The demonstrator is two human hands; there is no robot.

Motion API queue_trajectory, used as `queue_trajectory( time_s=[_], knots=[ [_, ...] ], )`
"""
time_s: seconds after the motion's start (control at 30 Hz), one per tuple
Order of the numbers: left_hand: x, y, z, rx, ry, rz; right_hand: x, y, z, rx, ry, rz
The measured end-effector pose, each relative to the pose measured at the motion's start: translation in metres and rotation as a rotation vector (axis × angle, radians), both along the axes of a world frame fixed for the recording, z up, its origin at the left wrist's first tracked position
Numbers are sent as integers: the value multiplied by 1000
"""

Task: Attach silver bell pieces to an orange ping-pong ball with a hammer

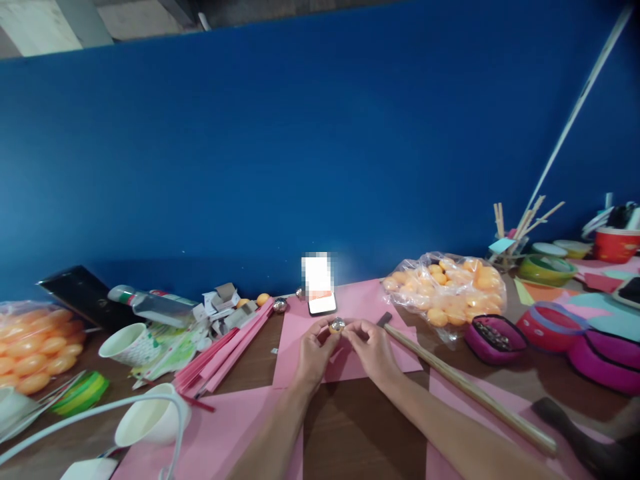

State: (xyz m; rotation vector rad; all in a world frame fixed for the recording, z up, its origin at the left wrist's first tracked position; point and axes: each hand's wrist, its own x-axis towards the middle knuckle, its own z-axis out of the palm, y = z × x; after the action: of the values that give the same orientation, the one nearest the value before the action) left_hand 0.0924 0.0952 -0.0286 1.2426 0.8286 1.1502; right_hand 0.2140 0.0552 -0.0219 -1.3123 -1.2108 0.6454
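Over a pink paper sheet [295, 347], my left hand [315, 353] is closed around a small ball [338, 325] with a shiny silver top and an orange underside. My right hand [373, 347] meets the ball's right side, its thumb and index finger pinched together. Anything tiny between those fingertips is too small to tell. Just beyond my hands lies a phone [323, 305] with a lit screen. A similar silvery ball [280, 305] rests to the left of it. A wooden stick [475, 390] slants to the right of my right hand.
On the right are a bag of orange balls [450, 290], a purple dish of small metal pieces [495, 339] and a red container [545, 333]. Pink strips [225, 353], paper cups [153, 417] and a bottle [155, 307] stand left. A blue partition [300, 133] rises behind.
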Motion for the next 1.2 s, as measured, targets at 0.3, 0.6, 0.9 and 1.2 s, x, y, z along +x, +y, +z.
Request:
queue_trajectory(
  time_s=[0.3, 0.6, 0.9, 1.2],
  knots=[
    [-1, 0, -2, -11, 3, -19, 0, -2, 5, -20, 21, -19],
    [0, -2, 1, 9, 29, -4, -1, -2, 2, -4, 4, -37],
    [0, -2, -3, -19, -16, -33, -3, -3, 0, 7, -4, -65],
    [-1, -1, -5, 0, 2, -36, -3, -2, 1, -4, 14, -62]
  ],
)
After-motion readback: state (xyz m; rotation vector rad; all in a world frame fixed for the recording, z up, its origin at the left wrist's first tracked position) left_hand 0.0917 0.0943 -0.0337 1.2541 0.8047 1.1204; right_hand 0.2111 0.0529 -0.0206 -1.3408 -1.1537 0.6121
